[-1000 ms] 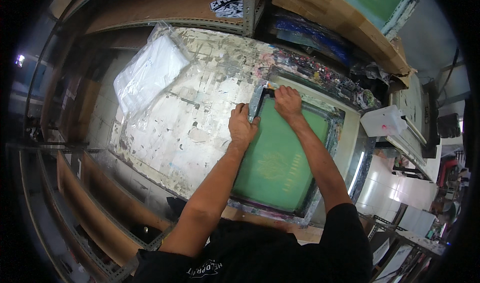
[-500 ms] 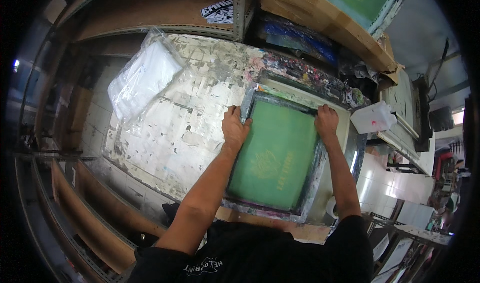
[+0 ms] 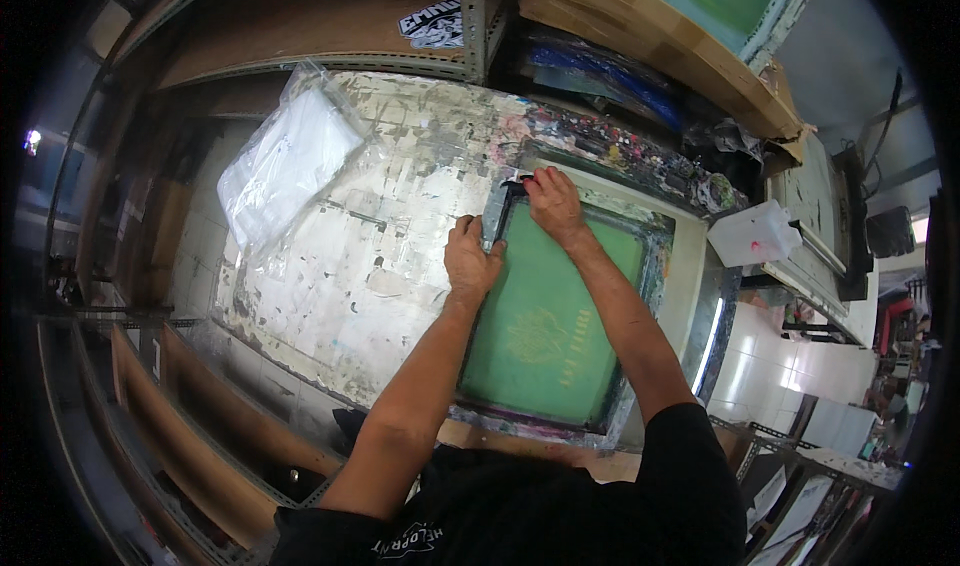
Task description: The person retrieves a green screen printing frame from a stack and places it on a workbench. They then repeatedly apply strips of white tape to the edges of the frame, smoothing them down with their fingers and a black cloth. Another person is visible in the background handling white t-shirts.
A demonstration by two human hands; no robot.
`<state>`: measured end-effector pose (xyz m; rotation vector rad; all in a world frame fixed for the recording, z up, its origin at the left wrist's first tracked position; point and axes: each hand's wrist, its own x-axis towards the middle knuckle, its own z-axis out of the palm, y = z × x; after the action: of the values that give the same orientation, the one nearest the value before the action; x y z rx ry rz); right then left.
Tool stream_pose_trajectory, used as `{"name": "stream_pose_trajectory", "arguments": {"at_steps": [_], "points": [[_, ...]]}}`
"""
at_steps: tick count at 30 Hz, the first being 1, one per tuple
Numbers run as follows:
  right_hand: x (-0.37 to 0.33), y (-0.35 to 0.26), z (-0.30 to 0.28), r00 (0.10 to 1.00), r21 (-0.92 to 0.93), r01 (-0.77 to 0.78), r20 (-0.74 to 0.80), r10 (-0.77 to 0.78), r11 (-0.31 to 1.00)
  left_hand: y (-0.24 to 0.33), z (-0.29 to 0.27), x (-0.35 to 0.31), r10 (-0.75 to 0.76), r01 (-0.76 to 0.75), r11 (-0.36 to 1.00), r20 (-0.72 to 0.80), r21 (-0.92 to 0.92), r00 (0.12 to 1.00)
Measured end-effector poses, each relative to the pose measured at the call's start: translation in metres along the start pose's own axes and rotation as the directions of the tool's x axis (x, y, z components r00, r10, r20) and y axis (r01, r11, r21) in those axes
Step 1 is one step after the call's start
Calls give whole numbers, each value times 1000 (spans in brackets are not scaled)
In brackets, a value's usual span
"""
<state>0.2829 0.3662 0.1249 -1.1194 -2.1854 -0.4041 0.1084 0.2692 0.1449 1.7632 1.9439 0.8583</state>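
A screen printing frame (image 3: pixel 488 413) with green mesh lies on the worktable, a pale yellowish design showing on the mesh. My left hand (image 3: pixel 472 256) is closed on the frame's left edge near its far end, with the thumb over the rim. Reaching across the mesh, my right hand (image 3: pixel 556 204) is at the far left corner of the frame. Its fingers are bent together beside a small dark piece (image 3: pixel 519 181) with a bit of red near the fingertips. What exactly the fingers hold is too small to make out.
A clear plastic bag of folded white material (image 3: pixel 290 161) lies at the far left of the paint-stained worktable (image 3: pixel 350 276). Right of the frame stands a whitish plastic container (image 3: pixel 752 234). A cardboard box (image 3: pixel 650 41) sits beyond, and wooden shelves (image 3: pixel 200 426) stand at the left.
My right hand has left the frame's far right corner and moved left to its far left corner. A dark piece now shows there. My left hand stays on the left edge.
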Motion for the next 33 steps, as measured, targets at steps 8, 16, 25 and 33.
{"name": "stream_pose_trajectory", "arguments": {"at_steps": [8, 16, 25, 33], "points": [[-80, 78, -91, 981, -140, -105, 151, 126, 985, -7, 4, 0, -1, 1, 1000, 1, -11, 1000], [-112, 110, -141, 891, -237, -329, 241, 384, 914, -5, 6, 2, -26, 26, 999, 18, -24, 1000], [-120, 26, -90, 783, -372, -505, 182, 594, 779, -4, 6, 2, -16, 16, 999, -9, -52, 1000], [-35, -61, -8, 889, -124, -368, 243, 388, 921, -1, 8, 5, 13, -14, 1000, -58, -19, 998]]}}
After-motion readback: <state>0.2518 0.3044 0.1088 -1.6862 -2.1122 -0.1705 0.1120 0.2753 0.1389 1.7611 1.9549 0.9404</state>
